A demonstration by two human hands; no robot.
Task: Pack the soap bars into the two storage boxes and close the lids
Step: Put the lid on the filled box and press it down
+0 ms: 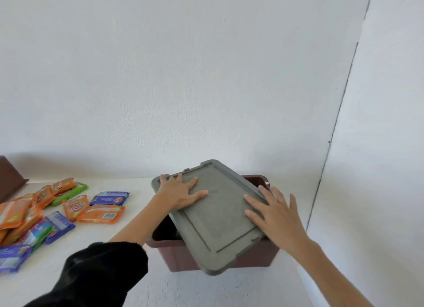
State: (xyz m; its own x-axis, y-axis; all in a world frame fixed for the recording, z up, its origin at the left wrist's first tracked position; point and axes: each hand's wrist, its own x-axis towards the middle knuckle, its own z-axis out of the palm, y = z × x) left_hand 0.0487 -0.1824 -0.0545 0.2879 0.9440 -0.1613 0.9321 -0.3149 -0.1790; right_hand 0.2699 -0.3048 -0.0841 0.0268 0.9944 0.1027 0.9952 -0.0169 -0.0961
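Note:
A brown storage box (247,256) stands on the white table at centre right. A grey lid (218,217) lies askew across its top, turned at an angle, so dark gaps show at the box's left and far right corners. My left hand (181,192) lies flat on the lid's far left corner, fingers spread. My right hand (273,212) rests flat on the lid's right edge, fingers apart. Several wrapped soap bars (68,205), orange, blue and green, lie loose on the table to the left. What is inside the box is hidden.
A second brown box (9,178) shows partly at the far left edge. A white wall rises behind the table, with a corner (321,180) just right of the box. Bare table (103,228) lies between the soap pile and the box.

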